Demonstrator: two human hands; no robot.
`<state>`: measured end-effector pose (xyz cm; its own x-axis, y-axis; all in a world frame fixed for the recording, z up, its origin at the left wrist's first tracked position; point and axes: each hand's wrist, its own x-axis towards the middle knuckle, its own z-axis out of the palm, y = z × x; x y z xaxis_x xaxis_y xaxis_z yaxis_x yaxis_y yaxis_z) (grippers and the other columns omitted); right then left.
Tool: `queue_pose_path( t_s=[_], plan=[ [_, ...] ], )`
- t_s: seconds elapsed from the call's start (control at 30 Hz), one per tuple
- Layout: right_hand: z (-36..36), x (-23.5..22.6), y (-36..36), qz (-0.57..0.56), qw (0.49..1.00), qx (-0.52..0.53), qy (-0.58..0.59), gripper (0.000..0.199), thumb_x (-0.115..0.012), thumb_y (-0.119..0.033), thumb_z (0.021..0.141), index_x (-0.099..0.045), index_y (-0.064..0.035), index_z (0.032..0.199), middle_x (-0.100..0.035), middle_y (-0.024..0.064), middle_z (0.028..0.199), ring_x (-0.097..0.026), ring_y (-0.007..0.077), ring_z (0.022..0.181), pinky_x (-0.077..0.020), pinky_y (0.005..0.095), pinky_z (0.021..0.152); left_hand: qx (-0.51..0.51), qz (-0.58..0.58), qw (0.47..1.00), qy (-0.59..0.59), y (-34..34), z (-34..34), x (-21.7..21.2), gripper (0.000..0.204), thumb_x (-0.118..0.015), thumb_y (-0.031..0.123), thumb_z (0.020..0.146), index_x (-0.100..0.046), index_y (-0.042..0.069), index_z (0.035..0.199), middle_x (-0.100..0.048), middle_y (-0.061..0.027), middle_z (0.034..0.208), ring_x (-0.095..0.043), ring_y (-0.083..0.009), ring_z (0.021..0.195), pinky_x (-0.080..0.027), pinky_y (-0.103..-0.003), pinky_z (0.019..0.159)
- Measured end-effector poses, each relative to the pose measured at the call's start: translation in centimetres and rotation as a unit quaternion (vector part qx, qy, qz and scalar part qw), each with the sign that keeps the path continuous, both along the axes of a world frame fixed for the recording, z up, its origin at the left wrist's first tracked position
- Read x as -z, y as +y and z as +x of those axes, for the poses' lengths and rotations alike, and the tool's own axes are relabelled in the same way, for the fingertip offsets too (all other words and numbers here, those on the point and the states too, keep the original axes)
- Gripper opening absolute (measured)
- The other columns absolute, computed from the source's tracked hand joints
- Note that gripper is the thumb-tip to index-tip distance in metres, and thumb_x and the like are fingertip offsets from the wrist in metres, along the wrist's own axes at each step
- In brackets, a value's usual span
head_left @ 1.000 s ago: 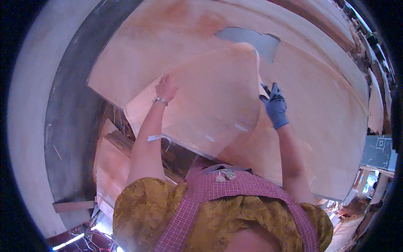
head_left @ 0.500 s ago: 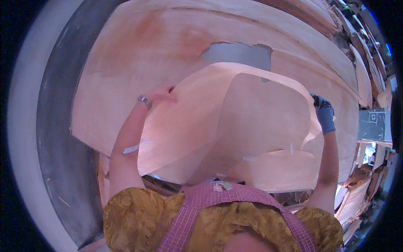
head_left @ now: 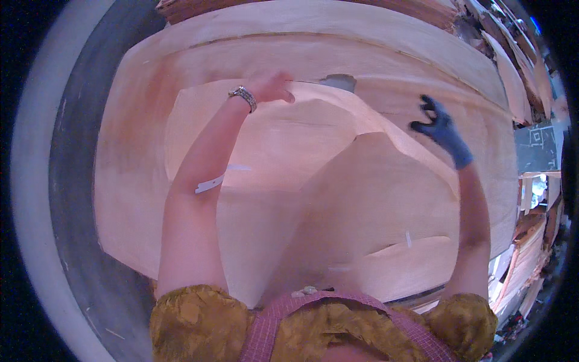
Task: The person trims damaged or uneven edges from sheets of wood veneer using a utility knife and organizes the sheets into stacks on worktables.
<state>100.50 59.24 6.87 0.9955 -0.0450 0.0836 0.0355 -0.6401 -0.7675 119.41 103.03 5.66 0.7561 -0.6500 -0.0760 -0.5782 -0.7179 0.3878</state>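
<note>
A thin, pale veneer sheet (head_left: 289, 151) lies curved over a larger reddish veneer sheet (head_left: 139, 139) and buckles upward in the middle. My left hand (head_left: 271, 87), bare with a metal bracelet on the wrist, grips the smaller sheet's far edge. My right hand (head_left: 437, 123), in a blue glove, hovers with its fingers apart just past that sheet's right edge and holds nothing. A ragged hole (head_left: 338, 81) in the larger sheet shows just beyond my left fingers.
More veneer sheets are stacked along the far edge (head_left: 422, 15) and in piles at the right (head_left: 534, 241). A dark grey surface (head_left: 75, 181) with a pale rim runs down the left side. A small white tape strip (head_left: 208, 184) sticks to my left forearm.
The smaller sheet has gone from held up in front of me to spread forward over the larger one, now covering most of the hole. My right hand has let go of its edge.
</note>
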Motion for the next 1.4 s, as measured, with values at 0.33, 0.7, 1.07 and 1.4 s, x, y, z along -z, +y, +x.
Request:
queue_pose_path(
  t_s=[0.33,0.7,1.07,1.4],
  plan=[
    [9.2,4.4,-1.8,-0.334,0.938,-0.058,-0.070,0.033,-0.061,-0.028,0.085,-0.065,-0.0213,0.117,-0.067,0.0161,0.090,-0.064,0.0362,0.082,-0.0526,0.0447,0.073,-0.004,0.100,0.995,0.022,-0.4,4.4,-5.1,0.033,-0.077,0.032,0.073,-0.068,0.004,0.090,-0.066,-0.0063,0.076,-0.060,-0.0154,0.067,-0.049,-0.033,0.063],
    [16.7,-7.7,8.7,-0.264,0.836,0.062,-0.477,0.039,-0.069,-0.020,0.085,-0.058,-0.0122,0.121,-0.060,0.0126,0.120,-0.061,0.0342,0.102,-0.0522,0.0389,0.084,-0.181,-0.260,0.931,0.180,10.5,8.9,-16.3,0.035,-0.070,0.028,0.085,-0.067,0.003,0.109,-0.068,-0.0022,0.096,-0.062,-0.0106,0.077,-0.053,-0.027,0.066],
    [4.8,7.3,20.4,0.405,0.899,0.039,0.164,0.050,-0.064,-0.041,0.090,-0.051,-0.0098,0.127,-0.063,0.0093,0.117,-0.067,0.0185,0.089,-0.0432,0.0232,0.046,-0.510,-0.652,0.544,0.139,23.8,2.9,2.2,0.023,-0.059,0.034,0.089,-0.060,0.011,0.088,-0.061,-0.0030,0.077,-0.056,-0.0166,0.060,-0.048,-0.033,0.052],
    [7.8,8.4,23.1,0.645,0.739,0.059,0.182,0.049,-0.054,-0.052,0.092,-0.054,-0.0138,0.122,-0.063,0.0070,0.103,-0.063,0.0178,0.076,-0.0473,0.0293,0.055,-0.548,-0.688,0.434,0.195,12.8,-7.7,12.9,0.025,-0.057,0.038,0.094,-0.059,0.015,0.083,-0.057,0.0034,0.074,-0.050,-0.0095,0.058,-0.042,-0.029,0.050]
  ],
)
